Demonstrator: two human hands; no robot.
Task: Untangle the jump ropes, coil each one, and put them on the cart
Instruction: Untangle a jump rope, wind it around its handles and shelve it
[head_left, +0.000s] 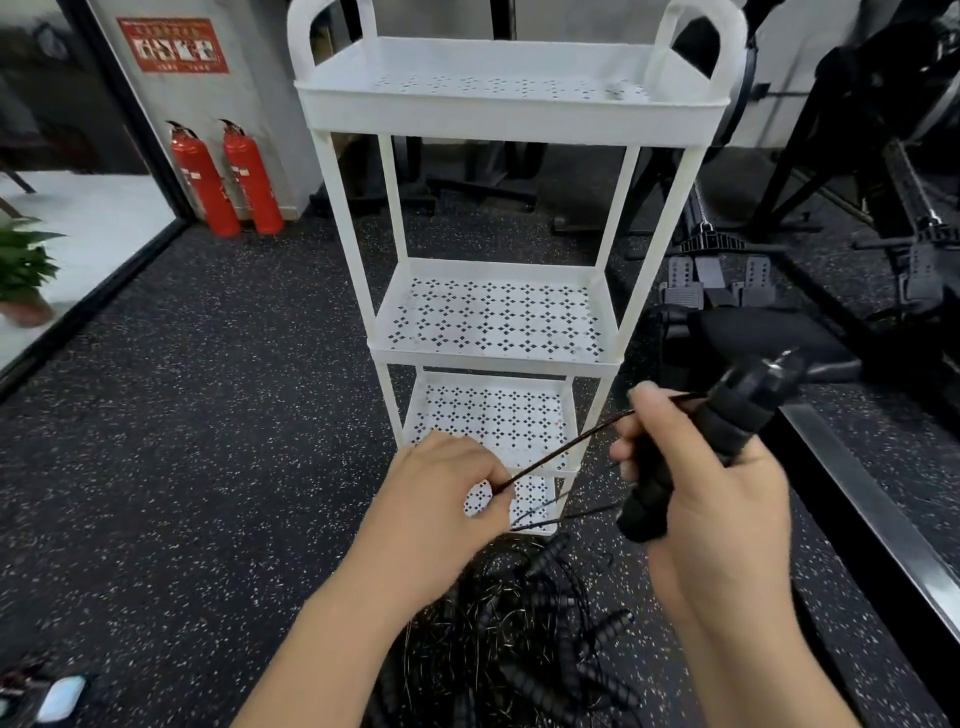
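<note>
1. Spreading under everything, the dark speckled rubber floor (208, 415) is where most of the job lies.
2. Just ahead stands the tall white plastic cart with perforated shelves (509, 111). No rope shows on any tier in view, so I judge that nothing has been delivered yet.
3. At the cart's foot, directly below the forearms, sits the heap of black jump ropes (524, 623). Several ribbed handles poke out of it and the thin cords cross each other in a knot. It looks almost wholly unsorted.
4. The right hand (717, 499) is raised beside the lower shelves, fingers wrapped round its load.
5. The left hand (447, 493) is curled in front of the bottom shelf, thumb and fingers pinching a cord.
6. What the right hand grasps looks like a pair of black ribbed foam handles (727, 421), one pointing up and to the right, one hanging down.
7. The thin black cord (566, 449) runs taut from the handles to the left hand's pinch, and loose strands trail down towards the heap.
8. By my reading this is an early stage. One rope is being drawn free and is not yet coiled, and the rest wait to be separated, coiled and shelved.
</note>
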